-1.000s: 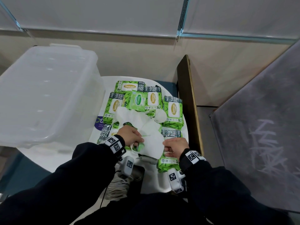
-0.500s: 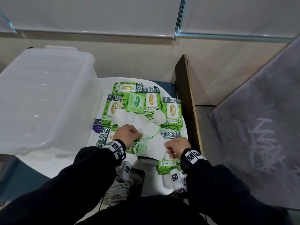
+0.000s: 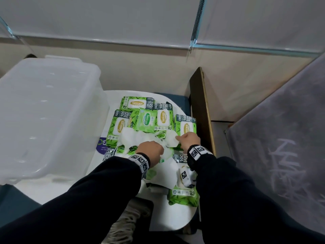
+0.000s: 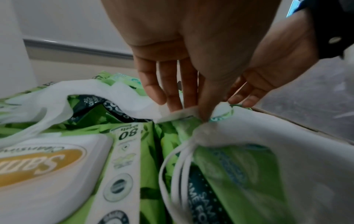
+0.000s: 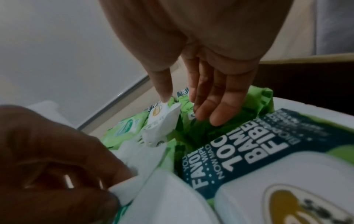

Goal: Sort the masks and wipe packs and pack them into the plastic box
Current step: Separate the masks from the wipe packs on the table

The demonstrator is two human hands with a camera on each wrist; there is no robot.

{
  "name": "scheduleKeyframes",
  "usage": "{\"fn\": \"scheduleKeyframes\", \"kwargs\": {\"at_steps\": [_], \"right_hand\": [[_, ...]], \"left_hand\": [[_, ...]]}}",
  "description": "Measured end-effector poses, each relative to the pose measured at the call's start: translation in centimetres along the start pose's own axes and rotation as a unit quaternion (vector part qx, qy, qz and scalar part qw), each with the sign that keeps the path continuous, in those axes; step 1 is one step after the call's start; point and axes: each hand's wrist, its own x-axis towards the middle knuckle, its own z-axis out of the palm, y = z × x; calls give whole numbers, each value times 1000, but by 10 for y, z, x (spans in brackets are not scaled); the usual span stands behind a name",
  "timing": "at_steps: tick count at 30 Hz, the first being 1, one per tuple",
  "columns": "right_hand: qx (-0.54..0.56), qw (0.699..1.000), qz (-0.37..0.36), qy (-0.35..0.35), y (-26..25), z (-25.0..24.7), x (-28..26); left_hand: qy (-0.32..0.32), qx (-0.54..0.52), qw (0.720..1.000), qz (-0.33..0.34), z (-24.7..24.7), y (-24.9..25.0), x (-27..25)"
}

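Note:
Several green wipe packs (image 3: pixel 137 103) lie crowded on a small white table (image 3: pixel 175 217), with white masks (image 3: pixel 131 138) strewn on top of them. My left hand (image 3: pixel 161 148) pinches the edge of a mask (image 4: pixel 287 136) between thumb and fingers (image 4: pixel 203 112), and its ear loops (image 4: pixel 178 159) hang below. My right hand (image 3: pixel 179 139) reaches over a round white mask (image 3: pixel 171 140) further back. Its fingers (image 5: pixel 210 106) are straight and the thumb tip touches that mask's corner (image 5: pixel 168 115). A clear plastic box (image 3: pixel 52 103) stands to the left.
An upright wooden board (image 3: pixel 202 111) borders the table on the right, and a grey covered surface (image 3: pixel 281 147) lies beyond it. A pale wall runs close behind the packs. A shoe (image 3: pixel 128 222) shows under the table's near edge.
My right hand let go of the near mask and moved forward to the round mask further back. My left hand shifted a little forward and right, still pinching a mask.

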Motion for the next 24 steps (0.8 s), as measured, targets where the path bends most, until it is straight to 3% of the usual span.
{"fn": "scheduleKeyframes", "kwargs": {"at_steps": [4, 6, 7, 9, 12, 13, 15, 17, 19, 24], "right_hand": [[38, 999, 16, -32, 0, 0, 12], [149, 985, 59, -69, 2, -7, 11], [205, 972, 73, -83, 2, -11, 9], [284, 951, 81, -89, 2, -19, 0], [371, 922, 68, -89, 2, -31, -23], [405, 907, 63, -96, 2, -32, -32], [440, 889, 59, -109, 1, -31, -46], [454, 881, 52, -119, -4, -27, -61], [460, 877, 40, -134, -11, -19, -74], [476, 863, 14, -171, -28, -4, -105]], "left_hand": [[38, -128, 990, -41, -1, -8, -1], [77, -276, 954, -92, -5, -13, -8], [101, -362, 920, -115, -6, -16, -11], [145, -545, 811, -157, -12, -21, -23], [173, -749, 597, -229, -23, -22, -41], [178, -782, 545, -246, -24, -21, -45], [188, -808, 491, -265, -27, -19, -51], [212, -810, 483, -255, -30, -16, -55], [233, -796, 508, -231, -37, -8, -59], [204, -710, 663, -118, -50, 20, -73]]}}
